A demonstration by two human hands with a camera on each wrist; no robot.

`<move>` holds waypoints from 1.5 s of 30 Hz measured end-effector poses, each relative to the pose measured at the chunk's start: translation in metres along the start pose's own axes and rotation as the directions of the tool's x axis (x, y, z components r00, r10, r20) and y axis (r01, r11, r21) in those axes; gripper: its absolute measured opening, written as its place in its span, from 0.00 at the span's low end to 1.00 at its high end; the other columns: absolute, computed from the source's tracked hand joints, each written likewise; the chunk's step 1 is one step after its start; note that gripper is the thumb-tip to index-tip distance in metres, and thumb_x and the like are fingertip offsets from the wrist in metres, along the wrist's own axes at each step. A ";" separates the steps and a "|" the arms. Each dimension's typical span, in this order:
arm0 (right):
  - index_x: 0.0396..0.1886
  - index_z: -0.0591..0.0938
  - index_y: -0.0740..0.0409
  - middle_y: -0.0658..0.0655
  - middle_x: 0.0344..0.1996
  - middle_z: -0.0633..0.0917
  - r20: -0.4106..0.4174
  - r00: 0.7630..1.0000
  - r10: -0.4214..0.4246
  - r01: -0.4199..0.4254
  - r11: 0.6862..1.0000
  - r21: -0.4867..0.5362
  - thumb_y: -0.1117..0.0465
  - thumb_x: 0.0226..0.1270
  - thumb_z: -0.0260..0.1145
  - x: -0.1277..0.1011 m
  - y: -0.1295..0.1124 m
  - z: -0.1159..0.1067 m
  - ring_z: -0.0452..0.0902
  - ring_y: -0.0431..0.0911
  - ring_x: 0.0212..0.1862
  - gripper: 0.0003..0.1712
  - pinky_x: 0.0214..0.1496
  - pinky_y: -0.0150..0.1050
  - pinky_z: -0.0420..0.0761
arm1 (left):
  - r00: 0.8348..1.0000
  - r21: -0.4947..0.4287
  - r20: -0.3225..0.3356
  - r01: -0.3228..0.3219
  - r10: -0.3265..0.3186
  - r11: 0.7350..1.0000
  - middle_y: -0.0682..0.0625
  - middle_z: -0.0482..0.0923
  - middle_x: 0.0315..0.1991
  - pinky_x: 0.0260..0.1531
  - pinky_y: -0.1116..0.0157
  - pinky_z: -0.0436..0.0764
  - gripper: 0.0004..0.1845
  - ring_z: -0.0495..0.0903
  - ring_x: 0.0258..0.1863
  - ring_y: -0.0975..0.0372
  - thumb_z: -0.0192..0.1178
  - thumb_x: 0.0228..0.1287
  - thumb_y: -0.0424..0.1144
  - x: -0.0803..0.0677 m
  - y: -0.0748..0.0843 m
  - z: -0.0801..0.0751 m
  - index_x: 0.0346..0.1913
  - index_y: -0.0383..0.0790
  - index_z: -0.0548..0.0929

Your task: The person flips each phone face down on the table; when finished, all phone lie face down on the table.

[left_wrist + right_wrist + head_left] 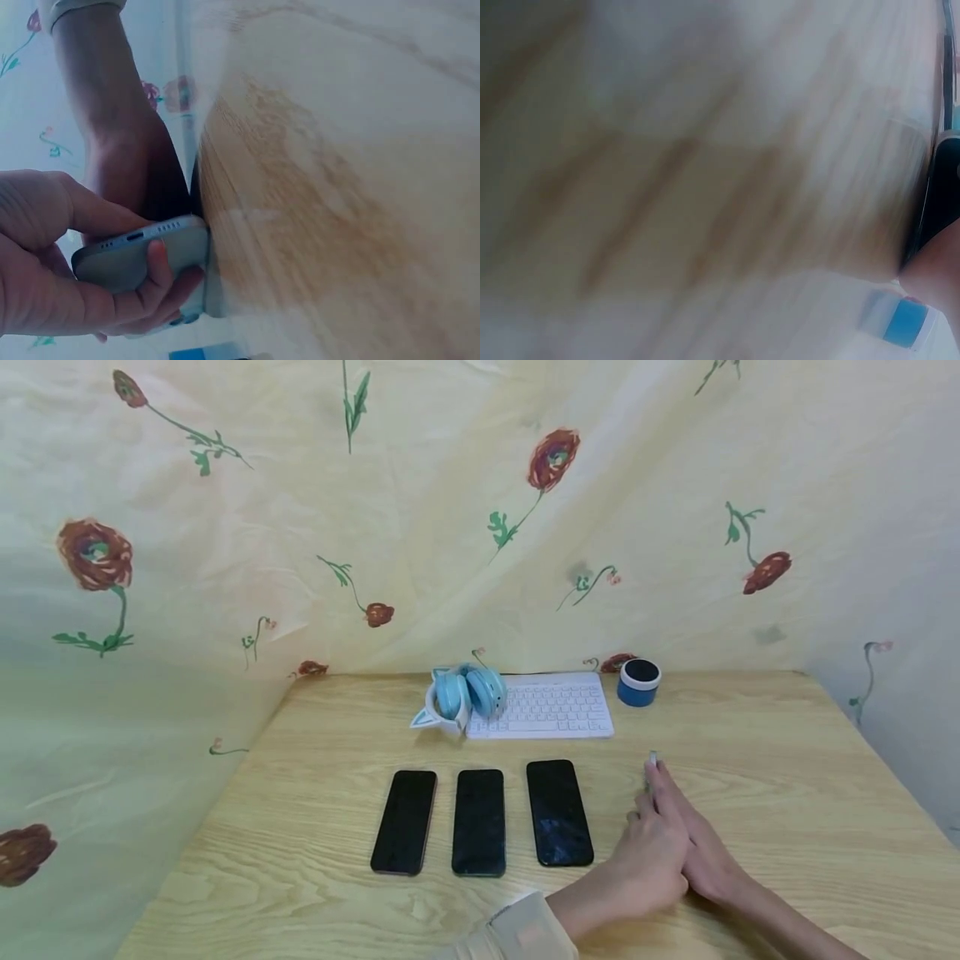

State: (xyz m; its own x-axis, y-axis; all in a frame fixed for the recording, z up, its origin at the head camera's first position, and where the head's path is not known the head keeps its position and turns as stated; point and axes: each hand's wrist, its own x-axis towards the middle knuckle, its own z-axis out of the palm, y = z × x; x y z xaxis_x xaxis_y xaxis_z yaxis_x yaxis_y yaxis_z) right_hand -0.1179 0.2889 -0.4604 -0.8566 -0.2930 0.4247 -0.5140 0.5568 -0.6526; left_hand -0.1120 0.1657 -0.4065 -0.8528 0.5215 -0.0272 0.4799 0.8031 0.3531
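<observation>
Floral cloth backdrop hangs behind and on both sides of a light wood-grain counter (750, 727).

Both hands are together toward the front edge, right of centre. Left hand (652, 860) is curled round a grey phone (142, 255) standing on its long edge on the counter: thumb on one side, fingers (161, 262) wrapped over the bottom edge, where the port and speaker holes show. From the head view only the phone's top tip (652, 760) clears the hands. Right hand (697, 843) lies flat against the far side of the phone, fingers straight, pressed against the left hand. Right wrist view is blurred and shows nothing of the grip.

Just left of the hands, three black phones (480, 821) lie face up in a row, parallel, apart from each other.

Toward the back edge: white keyboard (551, 706) at centre, teal cat-ear headphones (461, 697) touching its left end, a blue round speaker (639, 682) just beside its right end.
</observation>
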 end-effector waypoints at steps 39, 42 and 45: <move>0.76 0.55 0.65 0.73 0.73 0.54 0.019 0.999 -0.025 0.028 0.987 -0.160 0.71 0.74 0.46 0.003 0.001 0.012 0.42 0.47 0.76 0.32 0.69 0.23 0.41 | 0.997 0.312 -0.018 0.073 -0.071 0.947 0.34 0.52 0.73 0.64 0.55 0.64 0.65 0.56 0.71 0.48 0.72 0.45 0.62 0.005 -0.012 0.003 0.75 0.28 0.47; 0.76 0.53 0.65 0.72 0.73 0.53 0.034 0.999 0.013 -0.006 0.982 -0.188 0.69 0.76 0.47 0.002 0.001 0.013 0.42 0.46 0.75 0.32 0.68 0.22 0.40 | 0.996 0.323 0.001 0.085 -0.091 0.943 0.35 0.53 0.73 0.64 0.52 0.64 0.69 0.56 0.72 0.49 0.71 0.41 0.69 0.005 -0.014 0.003 0.75 0.28 0.48; 0.77 0.51 0.65 0.71 0.74 0.53 0.039 0.998 0.047 -0.038 0.975 -0.220 0.67 0.76 0.47 0.001 0.001 0.014 0.41 0.43 0.75 0.33 0.67 0.20 0.39 | 0.994 0.313 0.020 0.099 -0.111 0.945 0.36 0.53 0.73 0.64 0.50 0.63 0.72 0.55 0.72 0.50 0.70 0.36 0.73 0.004 -0.016 0.004 0.75 0.29 0.48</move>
State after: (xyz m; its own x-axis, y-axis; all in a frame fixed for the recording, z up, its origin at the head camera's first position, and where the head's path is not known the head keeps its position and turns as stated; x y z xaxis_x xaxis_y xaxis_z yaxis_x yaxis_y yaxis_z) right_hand -0.1194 0.2784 -0.4694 -0.8810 -0.2964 0.3687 -0.4588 0.7250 -0.5136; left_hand -0.1224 0.1562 -0.4155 -0.8963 0.4352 -0.0848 0.4335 0.9003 0.0385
